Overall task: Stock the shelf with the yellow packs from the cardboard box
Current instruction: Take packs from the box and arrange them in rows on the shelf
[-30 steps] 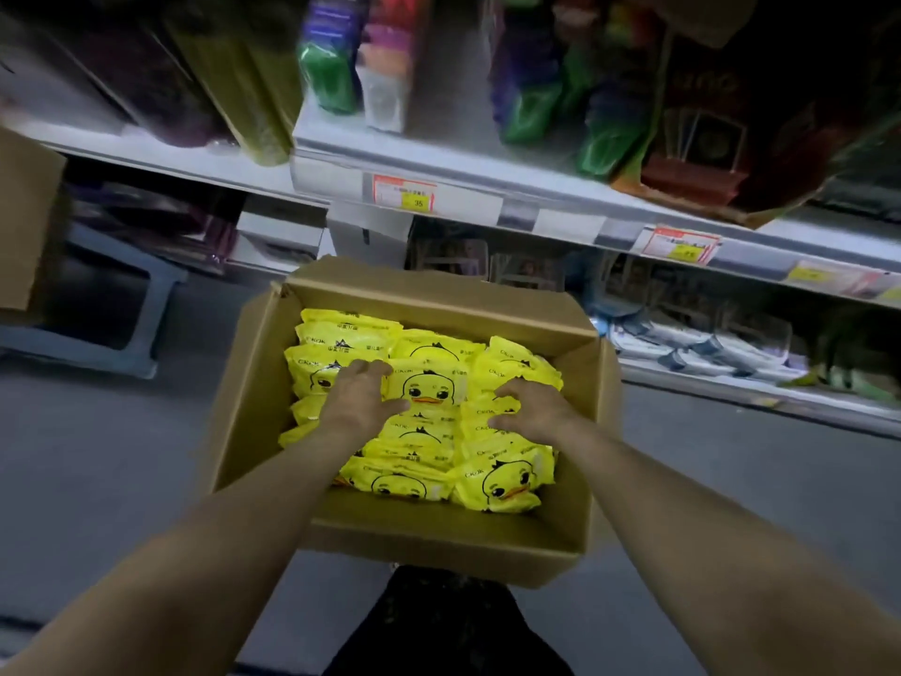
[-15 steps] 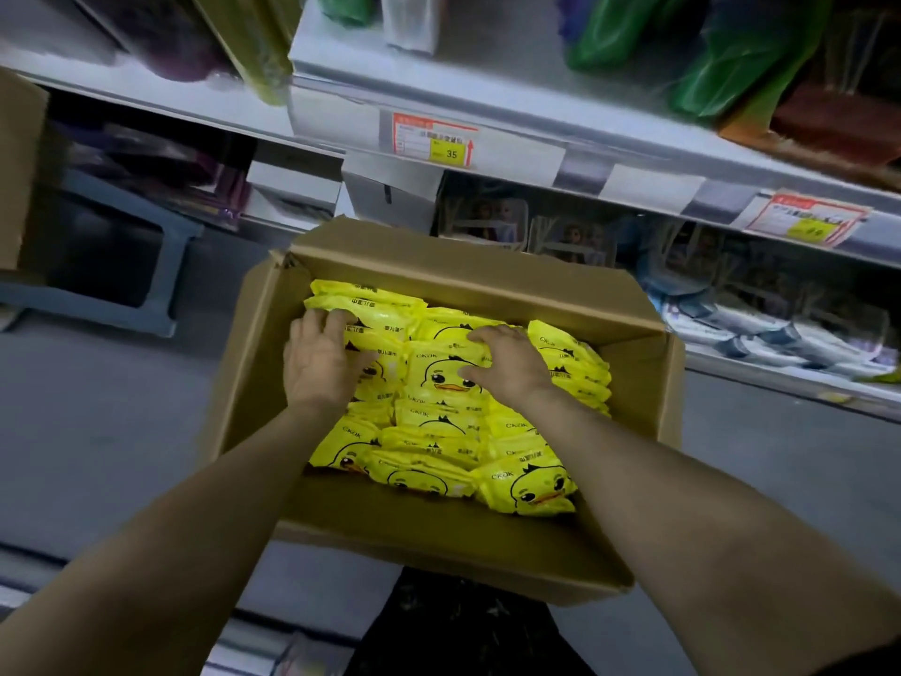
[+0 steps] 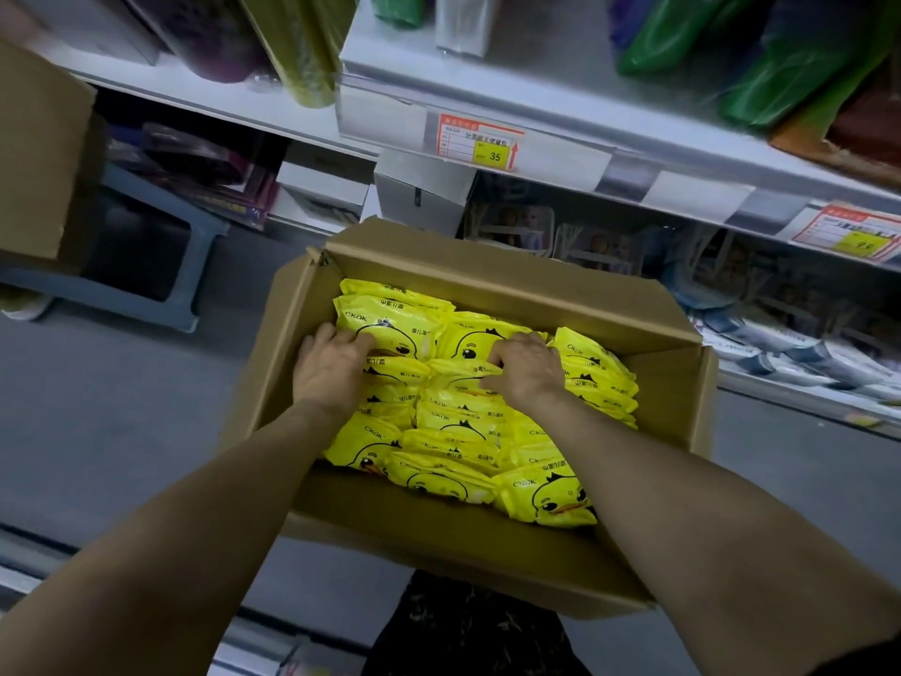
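Both hands work the load at frame centre: my left hand [image 3: 331, 368] and right hand [image 3: 529, 370] dig into the yellow packs [image 3: 453, 431] filling the open cardboard box [image 3: 487, 280]. The fingers of both are curled down among the duck-printed wrappers, pinching at the top layer. No pack is lifted clear.

The box looks close to full, and I see no yellow pack on the shelf [image 3: 560, 107] across the top of the frame or on the tier below. I judge the stocking barely begun, with nearly the whole load left to move.

The upper tier is crowded. Green bags [image 3: 682, 36] fill the upper right, an olive roll [image 3: 302, 51] stands at upper centre, and a price tag [image 3: 480, 141] marked 35 hangs on the rail. White cartons [image 3: 322, 187] and picture-fronted packs sit on the lower tier just behind the box's far wall. I cannot tell which slot is meant for the packs.

At left stand a grey stool [image 3: 161, 265] and a second carton [image 3: 39, 158], apart from the work.
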Demonstrator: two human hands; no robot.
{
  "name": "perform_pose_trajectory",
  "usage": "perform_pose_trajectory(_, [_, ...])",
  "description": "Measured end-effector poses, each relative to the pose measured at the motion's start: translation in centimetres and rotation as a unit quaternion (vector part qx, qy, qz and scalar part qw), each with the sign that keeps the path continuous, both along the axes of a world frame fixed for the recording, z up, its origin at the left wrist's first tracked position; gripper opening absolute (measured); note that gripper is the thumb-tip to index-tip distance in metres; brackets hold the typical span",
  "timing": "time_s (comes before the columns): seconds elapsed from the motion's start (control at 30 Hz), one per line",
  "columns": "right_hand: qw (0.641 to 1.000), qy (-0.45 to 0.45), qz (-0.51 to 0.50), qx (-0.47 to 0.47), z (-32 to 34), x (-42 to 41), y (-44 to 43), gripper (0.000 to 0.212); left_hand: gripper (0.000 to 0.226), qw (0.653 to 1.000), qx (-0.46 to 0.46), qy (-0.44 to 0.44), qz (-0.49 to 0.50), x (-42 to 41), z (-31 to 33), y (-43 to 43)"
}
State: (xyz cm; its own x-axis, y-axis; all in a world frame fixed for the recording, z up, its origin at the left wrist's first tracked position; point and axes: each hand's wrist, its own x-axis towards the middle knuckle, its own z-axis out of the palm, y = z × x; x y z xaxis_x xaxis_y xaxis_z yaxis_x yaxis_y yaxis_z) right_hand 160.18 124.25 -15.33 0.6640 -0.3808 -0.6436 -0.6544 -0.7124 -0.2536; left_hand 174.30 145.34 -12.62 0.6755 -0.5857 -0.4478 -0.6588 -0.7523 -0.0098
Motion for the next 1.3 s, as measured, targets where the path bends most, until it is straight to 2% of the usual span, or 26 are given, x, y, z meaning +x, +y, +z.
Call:
perform_pose_trajectory(0.07, [0.999, -0.019, -0.023, 0.045, 1.0, -0.2, 0.0, 0.027, 0.048, 0.998, 0.014, 0.057, 0.022, 0.3, 0.6, 0.1])
perform_pose_trajectory(0.17, [0.986, -0.061, -0.095, 0.122, 3.6, -0.9, -0.4, 0.026, 0.066, 0.963, -0.038, 0.199, 0.179, 0.5, 2.5, 0.2])
perform_pose_trajectory(0.23, [0.971, -0.086, -0.156, 0.158, 6.0, -1.1, -0.9, 0.038, 0.075, 0.922, -0.069, 0.273, 0.266, 0.8, 4.4, 0.3])
perform_pose_trajectory(0.3, [0.957, -0.101, -0.208, 0.174, 8.6, -1.6, -1.4, 0.048, 0.086, 0.882, -0.102, 0.337, 0.312, 1.0, 6.7, 0.3])
perform_pose_trajectory(0.4, [0.937, -0.103, -0.267, 0.201, 12.0, -3.4, -1.8, 0.063, 0.081, 0.854, -0.154, 0.368, 0.334, -0.1, 10.5, -0.5])
perform_pose_trajectory(0.5, [0.904, -0.113, -0.331, 0.247, 15.5, -5.9, -1.7, 0.083, 0.079, 0.838, -0.195, 0.398, 0.318, -2.3, 15.2, -2.2])
perform_pose_trajectory(0.57, [0.900, -0.123, -0.337, 0.246, 17.7, -7.7, -1.8, 0.091, 0.067, 0.824, -0.215, 0.429, 0.303, -3.9, 18.6, -3.5])
perform_pose_trajectory(0.63, [0.912, -0.120, -0.321, 0.225, 19.9, -9.4, -2.3, 0.089, 0.045, 0.802, -0.221, 0.471, 0.294, -5.3, 20.8, -4.5])
perform_pose_trajectory(0.7, [0.921, -0.120, -0.308, 0.208, 22.0, -11.1, -3.5, 0.070, 0.023, 0.808, -0.207, 0.486, 0.262, -6.7, 22.9, -5.6])
perform_pose_trajectory(0.77, [0.926, -0.125, -0.294, 0.202, 24.3, -12.7, -5.1, 0.048, 0.022, 0.811, -0.207, 0.493, 0.238, -7.8, 24.6, -6.8])
perform_pose_trajectory(0.83, [0.932, -0.128, -0.280, 0.189, 26.6, -14.1, -7.2, 0.043, 0.023, 0.811, -0.217, 0.494, 0.225, -9.0, 26.4, -8.0])
perform_pose_trajectory(0.9, [0.932, -0.144, -0.271, 0.193, 29.2, -15.7, -9.5, 0.035, 0.033, 0.801, -0.241, 0.501, 0.223, -10.1, 28.1, -9.6])
perform_pose_trajectory(0.97, [0.933, -0.165, -0.252, 0.199, 31.9, -17.3, -11.9, 0.029, 0.030, 0.795, -0.256, 0.506, 0.214, -11.4, 30.2, -11.7])
perform_pose_trajectory(1.13, [0.918, -0.238, -0.242, 0.204, 37.5, -22.2, -19.6, 0.029, 0.024, 0.782, -0.335, 0.495, 0.180, -16.0, 35.7, -18.8])
perform_pose_trajectory(1.2, [0.921, -0.251, -0.226, 0.195, 39.8, -24.1, -22.9, 0.036, 0.026, 0.778, -0.359, 0.488, 0.167, -17.9, 38.2, -21.9])
perform_pose_trajectory(1.3, [0.920, -0.288, -0.205, 0.169, 44.0, -27.5, -27.7, 0.030, 0.033, 0.784, -0.383, 0.469, 0.138, -20.4, 41.7, -27.3])
